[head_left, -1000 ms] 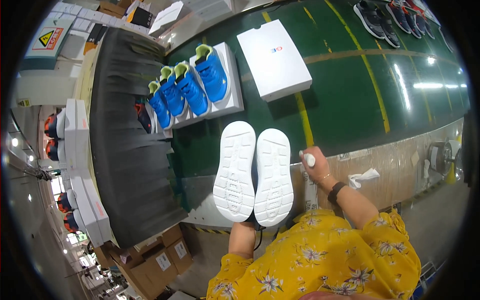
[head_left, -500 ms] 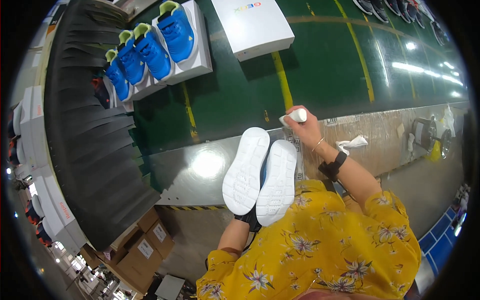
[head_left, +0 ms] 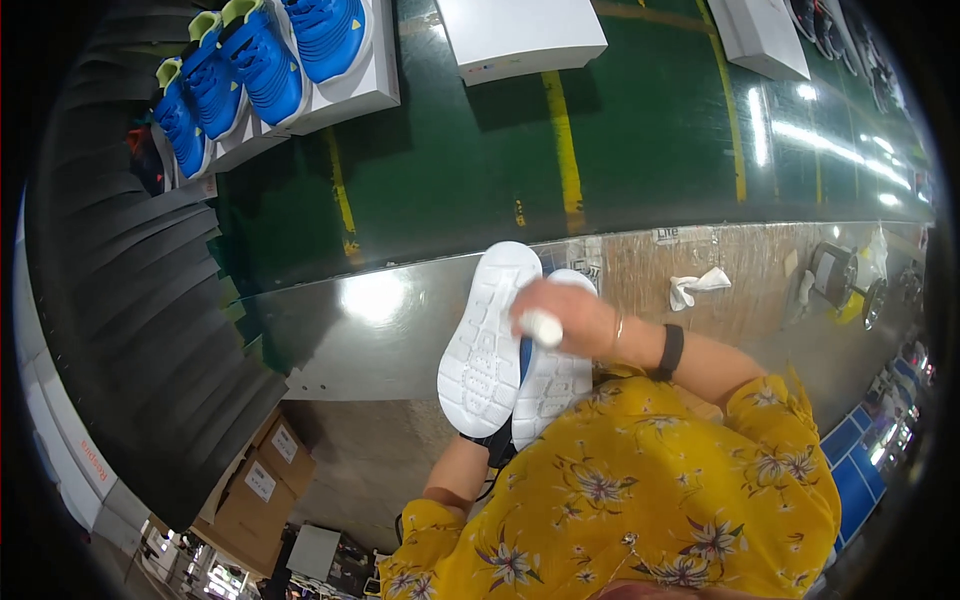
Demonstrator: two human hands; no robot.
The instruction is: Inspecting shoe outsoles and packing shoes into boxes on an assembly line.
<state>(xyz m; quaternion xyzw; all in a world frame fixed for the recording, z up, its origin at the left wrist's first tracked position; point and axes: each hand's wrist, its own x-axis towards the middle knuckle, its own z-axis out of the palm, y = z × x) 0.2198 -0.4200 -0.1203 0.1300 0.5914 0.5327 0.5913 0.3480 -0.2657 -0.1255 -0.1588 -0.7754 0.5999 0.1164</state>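
Right hand [head_left: 570,312] blurs across the upturned white-soled shoes [head_left: 480,370], grip closed around a small white object [head_left: 543,328]! Shoes sit between yellow shirt [head_left: 640,480] and green tabletop [head_left: 430,200]; left hand's hidden behind them, grip unclear.

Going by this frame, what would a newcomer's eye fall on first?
Probably the white shoe soles, facing the camera near the middle, with the right hand over them gripping a small white object. Next, perhaps, the yellow flowered shirt below and the blue shoes on white boxes at upper left.
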